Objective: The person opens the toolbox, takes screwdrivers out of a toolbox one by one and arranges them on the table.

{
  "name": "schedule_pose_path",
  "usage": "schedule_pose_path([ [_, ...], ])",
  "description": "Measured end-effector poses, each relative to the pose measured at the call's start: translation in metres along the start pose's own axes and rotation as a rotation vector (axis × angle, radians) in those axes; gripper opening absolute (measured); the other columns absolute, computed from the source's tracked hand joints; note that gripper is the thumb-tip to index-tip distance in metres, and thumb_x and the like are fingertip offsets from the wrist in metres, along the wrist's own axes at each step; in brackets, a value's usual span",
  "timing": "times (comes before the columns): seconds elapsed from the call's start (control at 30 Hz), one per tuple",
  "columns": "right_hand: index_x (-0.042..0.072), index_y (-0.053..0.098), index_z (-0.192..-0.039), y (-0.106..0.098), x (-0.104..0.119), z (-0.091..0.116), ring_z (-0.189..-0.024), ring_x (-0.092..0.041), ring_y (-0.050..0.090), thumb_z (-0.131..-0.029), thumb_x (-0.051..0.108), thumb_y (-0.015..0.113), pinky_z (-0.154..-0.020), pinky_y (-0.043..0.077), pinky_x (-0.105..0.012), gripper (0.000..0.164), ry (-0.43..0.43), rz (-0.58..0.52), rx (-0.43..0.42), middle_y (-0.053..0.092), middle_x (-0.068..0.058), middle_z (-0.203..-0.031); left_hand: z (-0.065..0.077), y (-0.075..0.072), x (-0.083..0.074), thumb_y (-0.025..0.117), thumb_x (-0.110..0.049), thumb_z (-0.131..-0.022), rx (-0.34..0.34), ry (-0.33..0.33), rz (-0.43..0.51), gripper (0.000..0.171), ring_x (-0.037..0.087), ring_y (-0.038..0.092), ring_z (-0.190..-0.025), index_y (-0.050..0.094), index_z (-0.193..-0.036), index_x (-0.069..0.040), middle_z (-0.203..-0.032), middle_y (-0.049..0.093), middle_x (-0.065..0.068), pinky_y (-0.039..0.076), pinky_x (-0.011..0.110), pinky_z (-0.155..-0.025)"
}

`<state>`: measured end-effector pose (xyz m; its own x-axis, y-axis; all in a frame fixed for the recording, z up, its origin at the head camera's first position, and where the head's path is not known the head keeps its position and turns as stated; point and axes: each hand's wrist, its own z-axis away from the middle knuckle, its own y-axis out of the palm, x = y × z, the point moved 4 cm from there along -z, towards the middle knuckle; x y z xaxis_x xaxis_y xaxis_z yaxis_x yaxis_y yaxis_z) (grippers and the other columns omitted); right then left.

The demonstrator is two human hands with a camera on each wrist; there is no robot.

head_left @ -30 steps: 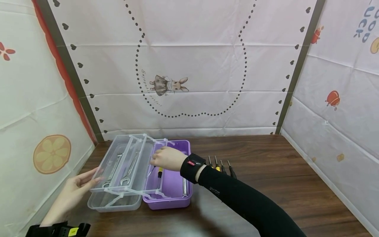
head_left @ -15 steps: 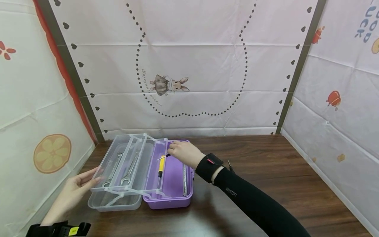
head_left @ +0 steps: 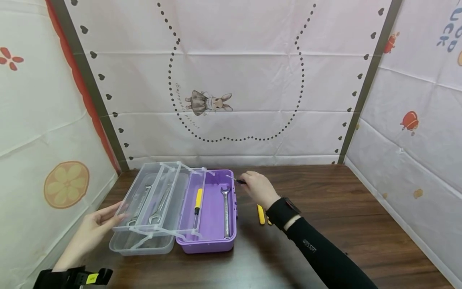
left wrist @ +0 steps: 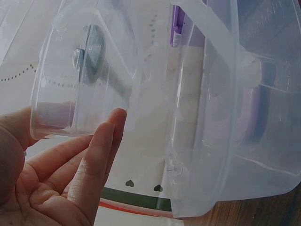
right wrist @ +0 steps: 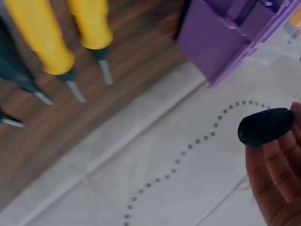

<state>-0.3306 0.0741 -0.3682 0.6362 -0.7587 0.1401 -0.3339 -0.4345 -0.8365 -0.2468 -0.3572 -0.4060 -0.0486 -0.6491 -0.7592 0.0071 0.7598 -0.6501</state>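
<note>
Pinching the near left edge of the clear tray [head_left: 144, 228], the left hand [head_left: 95, 230] has its thumb and fingers almost together, just the thin plastic between them. Two wrenches [head_left: 140, 206] lie in that tray, side by side. Rightward, one yellow-handled screwdriver [head_left: 198, 199] shows behind the clear plastic; whether it lies in the tray or under it, I cannot tell. One silver wrench [head_left: 225, 212] lies along the right side of the purple box [head_left: 213, 216]. Just past that side, one black-handled screwdriver [head_left: 241, 182] sits between the right hand's [head_left: 259, 188] closed thumb and fingers, its shaft pointing left at the box's rim. On the wooden table [head_left: 306, 192] near the right wrist are four more screwdrivers [right wrist: 37, 37]: two yellow, two dark.
</note>
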Motion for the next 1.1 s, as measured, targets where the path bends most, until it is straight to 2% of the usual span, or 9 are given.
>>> schedule_pose_path([
  [0.13, 0.004, 0.068, -0.09, -0.004, -0.019, 0.015, -0.079, -0.022, 0.064, -0.089, 0.004, 0.072, -0.072, 0.054, -0.038, 0.004, 0.137, -0.068, 0.008, 0.067, -0.008, -0.086, -0.001, 0.0, -0.001, 0.052, -0.041, -0.102, 0.0, 0.015, 0.003, 0.066, -0.021, 0.049, -0.099, 0.037, -0.151, 0.0, -0.147, 0.044, 0.027, 0.045, 0.008, -0.075],
  [0.27, 0.002, 0.066, -0.088, -0.004, -0.035, 0.028, -0.073, -0.02, 0.061, -0.089, 0.003, 0.071, -0.066, 0.052, -0.035, 0.005, 0.236, -0.095, 0.005, 0.064, -0.009, -0.082, 0.0, 0.0, -0.001, 0.051, -0.038, -0.103, -0.002, 0.034, 0.009, 0.063, -0.019, 0.052, -0.101, 0.037, -0.151, 0.001, -0.145, 0.046, 0.027, 0.045, 0.007, -0.076],
  [0.43, -0.004, 0.066, -0.088, -0.007, -0.056, 0.043, -0.067, -0.021, 0.061, -0.087, 0.002, 0.071, -0.062, 0.052, -0.035, 0.008, 0.338, -0.122, -0.009, 0.066, -0.012, -0.077, 0.0, 0.0, -0.002, 0.052, -0.037, -0.103, -0.007, 0.045, 0.019, 0.063, -0.02, 0.051, -0.101, 0.037, -0.15, 0.002, -0.145, 0.044, 0.028, 0.046, 0.008, -0.076],
  [0.6, -0.004, 0.067, -0.08, -0.014, -0.075, 0.062, -0.06, -0.02, 0.059, -0.084, 0.0, 0.071, -0.057, 0.05, -0.034, 0.007, 0.417, -0.139, -0.023, 0.066, -0.013, -0.069, -0.001, 0.0, -0.002, 0.052, -0.036, -0.103, -0.009, 0.057, 0.023, 0.062, -0.019, 0.053, -0.101, 0.037, -0.15, 0.002, -0.143, 0.047, 0.028, 0.046, 0.008, -0.076],
  [0.7, -0.003, 0.065, -0.071, -0.016, -0.088, 0.072, -0.058, -0.021, 0.057, -0.084, 0.002, 0.071, -0.057, 0.047, -0.035, 0.015, 0.49, -0.13, 0.025, 0.064, -0.013, -0.065, -0.001, 0.0, -0.002, 0.052, -0.034, -0.103, -0.016, 0.066, 0.018, 0.061, -0.017, 0.055, -0.1, 0.037, -0.15, 0.003, -0.138, 0.054, 0.026, 0.046, 0.008, -0.076],
  [0.9, 0.003, 0.058, -0.063, -0.013, -0.106, 0.09, -0.056, -0.019, 0.051, -0.085, 0.005, 0.073, -0.056, 0.041, -0.031, 0.026, 0.665, -0.09, 0.175, 0.056, -0.007, -0.062, -0.001, 0.0, -0.001, 0.052, -0.034, -0.103, -0.019, 0.077, 0.007, 0.061, -0.019, 0.053, -0.101, 0.038, -0.149, 0.003, -0.142, 0.051, 0.023, 0.047, 0.008, -0.076],
  [1.0, 0.008, 0.052, -0.059, -0.007, -0.113, 0.096, -0.053, -0.016, 0.048, -0.085, 0.006, 0.073, -0.055, 0.039, -0.029, 0.034, 0.709, -0.096, 0.231, 0.05, -0.002, -0.057, -0.001, 0.0, -0.001, 0.053, -0.032, -0.103, -0.025, 0.09, 0.009, 0.06, -0.018, 0.054, -0.101, 0.038, -0.149, 0.004, -0.139, 0.055, 0.014, 0.049, 0.009, -0.076],
  [1.1, 0.013, 0.041, -0.054, -0.001, -0.119, 0.101, -0.049, -0.014, 0.04, -0.085, 0.004, 0.071, -0.055, 0.035, -0.027, 0.044, 0.721, -0.102, 0.257, 0.039, 0.002, -0.051, -0.002, 0.0, -0.001, 0.053, -0.032, -0.103, -0.028, 0.094, 0.012, 0.059, -0.018, 0.054, -0.101, 0.038, -0.149, 0.003, -0.138, 0.056, 0.013, 0.049, 0.009, -0.075],
])
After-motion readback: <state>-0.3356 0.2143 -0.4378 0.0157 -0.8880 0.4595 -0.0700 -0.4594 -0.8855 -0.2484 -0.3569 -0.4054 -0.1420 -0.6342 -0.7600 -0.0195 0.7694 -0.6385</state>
